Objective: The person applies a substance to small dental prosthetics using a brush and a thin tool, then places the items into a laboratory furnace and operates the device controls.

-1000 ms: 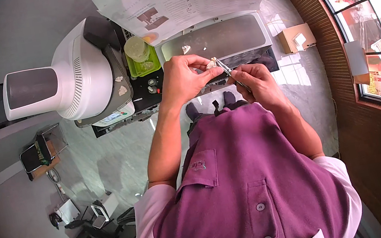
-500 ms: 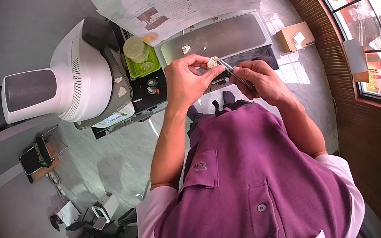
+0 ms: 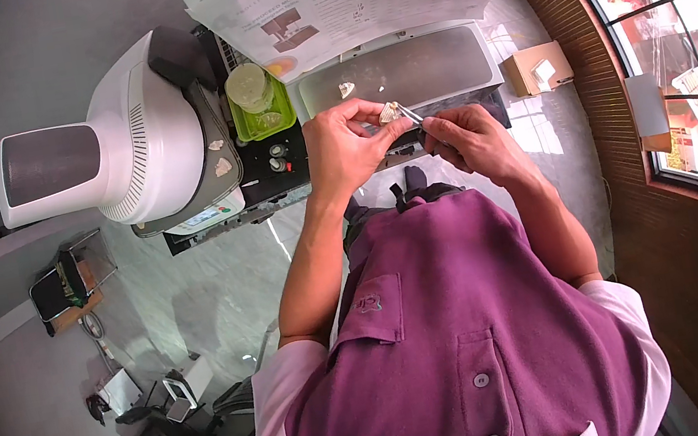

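Note:
My left hand [image 3: 342,150] pinches a small, ridged, cream-coloured dental cast piece [image 3: 389,112] between thumb and fingertips. Metal tweezers [image 3: 412,116] are gripped in my right hand [image 3: 480,143], their tips at the right side of the piece. The fingers cover most of the tweezers' handle. Whether the tips hold anything is too small to make out. Beyond my hands, another cream piece [image 3: 347,89] and a tiny white bit [image 3: 382,89] lie on the grey top of a white unit [image 3: 434,61].
On the left stands a white furnace-like machine [image 3: 145,132], cream pieces [image 3: 219,157] on its side shelf. A green tray [image 3: 282,118] holds a clear cup [image 3: 250,89]. Small bottles [image 3: 279,158] stand nearby. Printed sheets [image 3: 315,16] hang ahead; a cardboard box [image 3: 535,69] sits right.
My right hand has turned slightly, and less of the tweezers' handle shows below its fingers. The cast piece stays in my left hand. The whole view has shifted a little.

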{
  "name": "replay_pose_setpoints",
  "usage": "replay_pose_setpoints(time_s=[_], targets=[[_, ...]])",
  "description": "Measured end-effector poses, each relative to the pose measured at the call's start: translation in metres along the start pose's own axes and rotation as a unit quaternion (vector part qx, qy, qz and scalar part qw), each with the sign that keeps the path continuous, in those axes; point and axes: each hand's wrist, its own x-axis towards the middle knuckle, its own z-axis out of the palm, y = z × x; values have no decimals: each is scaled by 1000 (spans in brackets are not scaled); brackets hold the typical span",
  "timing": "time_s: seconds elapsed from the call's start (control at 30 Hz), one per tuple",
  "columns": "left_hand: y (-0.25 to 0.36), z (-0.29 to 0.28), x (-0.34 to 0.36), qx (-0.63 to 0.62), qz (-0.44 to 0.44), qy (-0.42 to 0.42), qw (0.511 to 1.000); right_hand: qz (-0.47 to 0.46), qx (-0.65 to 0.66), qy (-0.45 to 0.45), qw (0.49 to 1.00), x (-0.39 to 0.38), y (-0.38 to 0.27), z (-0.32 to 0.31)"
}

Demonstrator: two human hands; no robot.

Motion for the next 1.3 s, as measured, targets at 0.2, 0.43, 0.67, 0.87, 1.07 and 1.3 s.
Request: replay_pose_setpoints(time_s=[0.2, 0.43, 0.67, 0.87, 1.07, 1.3], targets=[[-4, -2, 1, -11, 5, 0, 1000, -3, -12, 1, 1000, 4, -1, 1], [-1, -3, 3, 8, 8, 6, 1000, -7, -45, 12, 999, 6, -3, 2], [-1, -2, 6, -12, 9, 10, 1000, -21, -35, 17, 999, 10, 1, 1], [0, -2, 5, 3, 7, 13, 1000, 15, -4, 0, 1000, 9, -2, 0], [-4, -2, 5, 7, 11, 11, 1000, -10, -54, 8, 998, 9, -5, 2], [-2, -1, 4, 9, 12, 12, 1000, 17, 0, -3, 1000, 9, -1, -1]])
